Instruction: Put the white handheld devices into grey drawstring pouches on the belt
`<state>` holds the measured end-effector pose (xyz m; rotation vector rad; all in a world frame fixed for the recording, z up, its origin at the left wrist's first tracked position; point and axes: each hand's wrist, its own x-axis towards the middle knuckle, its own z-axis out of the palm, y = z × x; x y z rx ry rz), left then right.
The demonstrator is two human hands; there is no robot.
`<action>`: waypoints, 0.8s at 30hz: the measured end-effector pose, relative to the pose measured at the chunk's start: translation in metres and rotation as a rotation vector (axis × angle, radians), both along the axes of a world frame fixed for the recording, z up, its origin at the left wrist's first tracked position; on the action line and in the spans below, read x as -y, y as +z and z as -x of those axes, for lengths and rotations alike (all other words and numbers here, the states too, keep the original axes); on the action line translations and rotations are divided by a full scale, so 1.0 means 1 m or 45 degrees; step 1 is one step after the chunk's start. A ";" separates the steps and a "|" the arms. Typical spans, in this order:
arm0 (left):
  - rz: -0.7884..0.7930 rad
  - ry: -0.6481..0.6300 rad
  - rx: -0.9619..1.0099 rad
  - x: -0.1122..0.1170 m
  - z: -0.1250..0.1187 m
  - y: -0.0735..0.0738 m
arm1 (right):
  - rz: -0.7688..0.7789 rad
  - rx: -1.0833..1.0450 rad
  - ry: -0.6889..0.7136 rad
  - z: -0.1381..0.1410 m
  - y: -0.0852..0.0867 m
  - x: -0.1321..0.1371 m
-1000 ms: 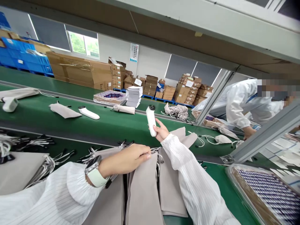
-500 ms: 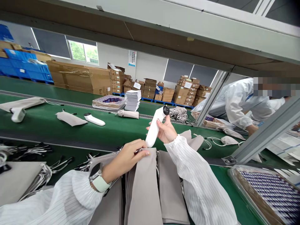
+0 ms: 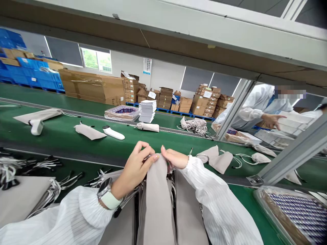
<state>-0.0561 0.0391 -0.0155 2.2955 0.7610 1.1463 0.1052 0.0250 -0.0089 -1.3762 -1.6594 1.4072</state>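
Observation:
A grey drawstring pouch [image 3: 158,200] stands between my hands, its top rounded. My left hand [image 3: 139,161], with a watch at the wrist, pinches the left side of the pouch's mouth. On the other side my right hand [image 3: 176,159] has its thumb on the top edge and its fingers partly hidden behind the cloth. No white device shows in my hands; what the pouch holds is hidden. More flat grey pouches [image 3: 190,211] lie under my forearms, their white cords [image 3: 173,185] bunched at the tops.
On the green belt [image 3: 63,143] lie white handheld devices [image 3: 113,132] and pouches [image 3: 90,131]. A tray of batteries [image 3: 298,211] stands at right, near a slanted metal post [image 3: 286,149]. A shelf beam [image 3: 178,30] crosses overhead. A co-worker's hand [image 3: 273,119] reaches beyond the post.
The white device held up in my right hand is out of sight. That hand has come down to the pouch's mouth, beside my left. The belt's items appear shifted right.

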 end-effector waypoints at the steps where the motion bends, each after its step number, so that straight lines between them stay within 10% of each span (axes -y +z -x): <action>1: 0.008 0.039 -0.010 -0.001 0.001 0.001 | -0.075 0.096 -0.038 0.001 0.000 0.000; 6: 0.454 -0.021 -0.424 0.011 0.008 0.017 | -0.927 0.365 -0.843 -0.033 -0.002 -0.009; 10: 0.851 -0.390 -0.432 0.029 0.014 0.035 | -0.777 0.445 -1.135 -0.077 -0.009 -0.021; 16: 0.687 -0.258 0.201 0.029 0.014 0.041 | -0.275 -0.333 0.233 -0.016 -0.015 -0.009; 18: 0.638 -0.271 0.225 0.026 0.012 0.037 | -0.292 -0.460 0.392 0.009 -0.014 -0.004; 20: 0.562 -0.257 0.156 0.024 0.010 0.031 | -0.402 -0.515 0.132 0.011 -0.009 -0.005; 24: 0.428 -0.277 -0.315 0.016 0.005 0.008 | -0.596 -0.009 -1.038 -0.050 0.003 -0.018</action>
